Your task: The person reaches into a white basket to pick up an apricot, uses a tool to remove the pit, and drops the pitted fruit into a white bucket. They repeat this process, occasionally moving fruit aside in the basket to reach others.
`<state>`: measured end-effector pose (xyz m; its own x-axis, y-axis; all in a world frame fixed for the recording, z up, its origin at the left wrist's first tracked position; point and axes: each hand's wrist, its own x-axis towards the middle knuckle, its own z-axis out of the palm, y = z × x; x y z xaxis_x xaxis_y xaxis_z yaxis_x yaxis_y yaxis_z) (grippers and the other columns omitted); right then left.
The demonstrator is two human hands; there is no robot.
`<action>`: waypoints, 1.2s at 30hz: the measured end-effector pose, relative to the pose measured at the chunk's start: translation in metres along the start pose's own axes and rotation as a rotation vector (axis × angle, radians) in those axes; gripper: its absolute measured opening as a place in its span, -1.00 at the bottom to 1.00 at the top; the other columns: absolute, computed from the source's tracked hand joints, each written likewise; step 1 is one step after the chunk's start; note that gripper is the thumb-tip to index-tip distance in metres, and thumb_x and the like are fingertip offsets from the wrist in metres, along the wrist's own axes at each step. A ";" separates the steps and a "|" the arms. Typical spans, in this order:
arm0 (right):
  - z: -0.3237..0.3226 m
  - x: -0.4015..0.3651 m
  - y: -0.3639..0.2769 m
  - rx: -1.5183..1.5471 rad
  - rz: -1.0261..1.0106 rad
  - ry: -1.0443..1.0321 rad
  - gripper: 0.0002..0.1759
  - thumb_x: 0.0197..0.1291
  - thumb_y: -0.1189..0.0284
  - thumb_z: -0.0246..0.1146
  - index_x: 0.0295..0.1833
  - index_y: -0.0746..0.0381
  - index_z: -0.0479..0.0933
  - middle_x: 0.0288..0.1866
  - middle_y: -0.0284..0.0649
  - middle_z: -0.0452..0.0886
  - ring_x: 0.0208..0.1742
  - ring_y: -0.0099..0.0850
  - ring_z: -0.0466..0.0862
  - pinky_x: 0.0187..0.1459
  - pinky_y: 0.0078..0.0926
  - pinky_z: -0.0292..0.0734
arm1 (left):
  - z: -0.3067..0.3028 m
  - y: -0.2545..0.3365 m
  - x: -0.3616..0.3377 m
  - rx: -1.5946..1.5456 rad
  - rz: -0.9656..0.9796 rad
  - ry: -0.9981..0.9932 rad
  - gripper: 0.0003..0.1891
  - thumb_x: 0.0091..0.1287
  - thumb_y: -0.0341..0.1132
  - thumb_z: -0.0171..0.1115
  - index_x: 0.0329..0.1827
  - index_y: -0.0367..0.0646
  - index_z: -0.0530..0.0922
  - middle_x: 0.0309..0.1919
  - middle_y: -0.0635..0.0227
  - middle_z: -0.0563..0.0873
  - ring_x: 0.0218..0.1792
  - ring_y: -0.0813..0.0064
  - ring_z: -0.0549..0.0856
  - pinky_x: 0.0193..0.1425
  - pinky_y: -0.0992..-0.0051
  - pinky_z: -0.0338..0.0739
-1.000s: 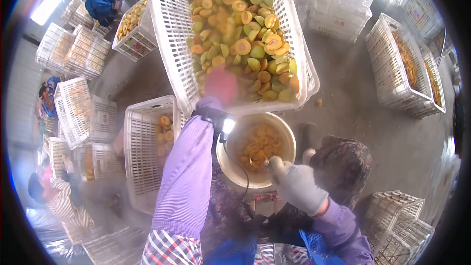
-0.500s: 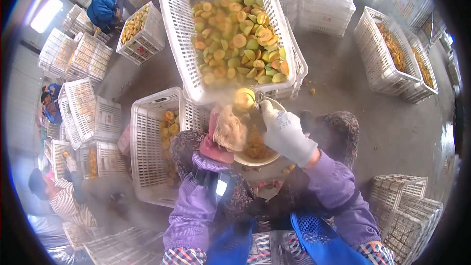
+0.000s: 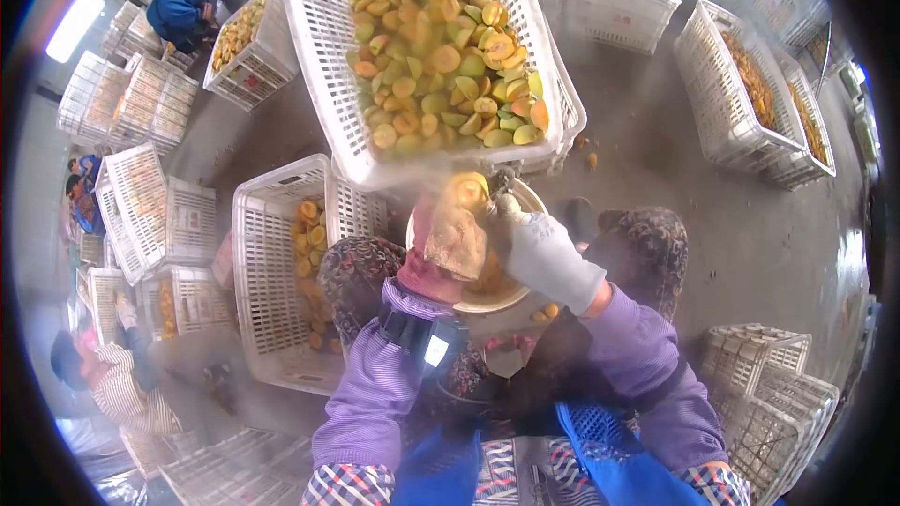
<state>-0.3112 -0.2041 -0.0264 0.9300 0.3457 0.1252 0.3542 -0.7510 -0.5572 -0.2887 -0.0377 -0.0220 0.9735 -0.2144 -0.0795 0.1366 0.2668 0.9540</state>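
Observation:
My left hand [image 3: 452, 242], in a pink glove with a worn tan patch, is closed around a yellow peach half [image 3: 468, 191]. Close against the fruit is my right hand [image 3: 548, 248], in a white glove, its fingers curled on a small dark metal tool [image 3: 502, 180] whose exact kind is blurred. Both hands are over a pale round bucket [image 3: 497, 303] between my knees, with orange fruit pieces inside it. Just beyond them a large white crate [image 3: 328, 98] holds many halved peaches [image 3: 441, 56], green-skinned with yellow to orange flesh.
At my left stands a white crate [image 3: 262, 309] with fruit halves at one side. More filled crates [image 3: 736, 122] stand right, and stacked crates [image 3: 773, 403] lower right. Co-workers sit at left, one in blue [image 3: 178, 11], one in stripes [image 3: 127, 389]. Fruit pieces [image 3: 546, 313] lie on the floor.
The view has shifted slightly, so the crates at left and ahead appear further left. My left hand has turned a little with the peach half still in it; my right hand stays beside it.

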 end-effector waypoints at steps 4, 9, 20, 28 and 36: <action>-0.017 0.001 -0.003 0.384 0.043 -0.116 -0.62 0.16 0.41 0.20 0.03 0.45 0.45 -0.45 -0.07 0.65 -0.43 -0.26 0.69 -0.40 -0.30 0.54 | 0.007 0.003 0.008 -0.219 -0.116 0.003 -0.68 0.51 -0.06 -0.05 -0.08 -0.15 0.49 -0.17 0.26 0.59 -0.13 0.28 0.61 0.19 0.13 0.49; -0.052 0.009 -0.015 0.957 0.434 -0.673 -0.59 0.29 0.22 0.21 -0.01 0.39 0.46 -0.43 -0.28 0.60 -0.46 -0.54 0.60 -0.42 -0.51 0.51 | 0.005 0.012 0.025 -0.528 -0.339 -0.001 -0.53 0.51 0.05 -0.08 -0.39 -0.17 0.48 -0.44 0.23 0.52 -0.39 0.22 0.59 0.14 -0.02 0.50; -0.039 -0.013 -0.038 1.059 0.289 -0.740 -0.76 0.33 0.30 0.13 -0.14 0.28 0.43 -0.45 -0.41 0.50 -0.52 -0.64 0.46 -0.48 -0.59 0.44 | -0.007 0.020 -0.002 0.247 0.151 -0.091 -0.48 0.51 0.04 0.00 -0.14 -0.37 0.57 -0.35 0.13 0.68 -0.23 0.32 0.70 -0.02 0.35 0.60; -0.007 -0.037 -0.017 -0.328 0.175 -0.474 -0.75 0.22 0.44 0.13 -0.01 0.29 0.41 -0.36 -0.11 0.69 -0.37 -0.19 0.73 -0.23 0.23 0.57 | -0.120 0.097 -0.028 0.945 0.284 0.384 -0.59 0.27 -0.27 0.21 0.16 -0.22 0.52 -0.01 0.02 0.64 0.10 0.19 0.61 0.20 0.28 0.48; 0.001 -0.032 -0.004 -0.255 0.057 -0.229 -0.83 0.27 0.38 0.12 -0.13 0.26 0.42 -0.54 -0.19 0.64 -0.60 -0.28 0.68 -0.64 -0.30 0.48 | -0.099 0.101 0.058 1.613 0.187 -0.001 -0.63 0.28 -0.18 0.15 0.07 -0.19 0.59 0.02 0.01 0.64 0.05 0.04 0.63 0.18 0.18 0.49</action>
<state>-0.3424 -0.2117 -0.0297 0.9129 0.3947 -0.1040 0.3424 -0.8793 -0.3311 -0.2003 0.0701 0.0406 0.9533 -0.2948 0.0660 -0.3018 -0.9213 0.2450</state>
